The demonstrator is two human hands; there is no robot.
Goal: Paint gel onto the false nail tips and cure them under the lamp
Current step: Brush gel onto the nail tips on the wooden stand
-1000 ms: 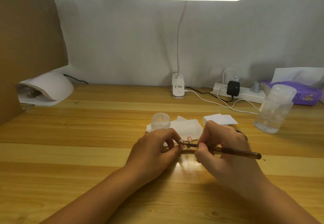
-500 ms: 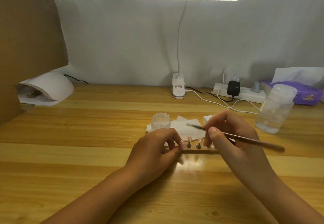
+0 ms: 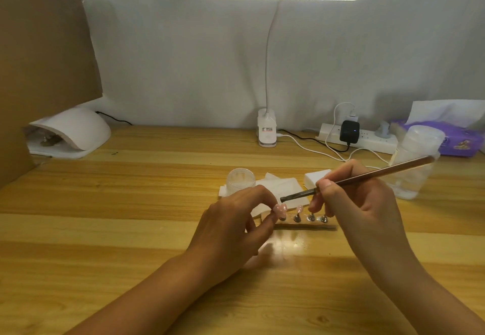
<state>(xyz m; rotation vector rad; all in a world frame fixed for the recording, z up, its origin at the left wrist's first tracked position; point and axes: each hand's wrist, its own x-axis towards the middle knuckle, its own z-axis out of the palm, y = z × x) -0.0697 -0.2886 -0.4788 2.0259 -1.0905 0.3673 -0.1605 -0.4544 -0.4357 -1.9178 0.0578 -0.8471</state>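
The wooden desk (image 3: 131, 203) carries everything. The white dome curing lamp (image 3: 76, 130) sits at its back left, well apart from where I work. My left hand (image 3: 236, 227) is curled, and its fingertips seem to pinch the left end of the holder strip (image 3: 315, 227) to steady it. My right hand (image 3: 362, 211) pinches the gel brush (image 3: 367, 176) like a pen, its bristles in the air just above the row and pointing left. The small gel jar (image 3: 241, 180) stands just behind my left hand, at the edge of a paper wipe (image 3: 278, 187). The false nail tips (image 3: 299, 208) stand close together along the strip, each on a little metal peg.

My worries:
- The pegs are crowded, so a loaded brush could smear a neighbouring tip.
- My right little finger rests near the right-hand pegs and could knock one over.
- Wet gel may run on the long carry to the lamp if I tilt the strip.
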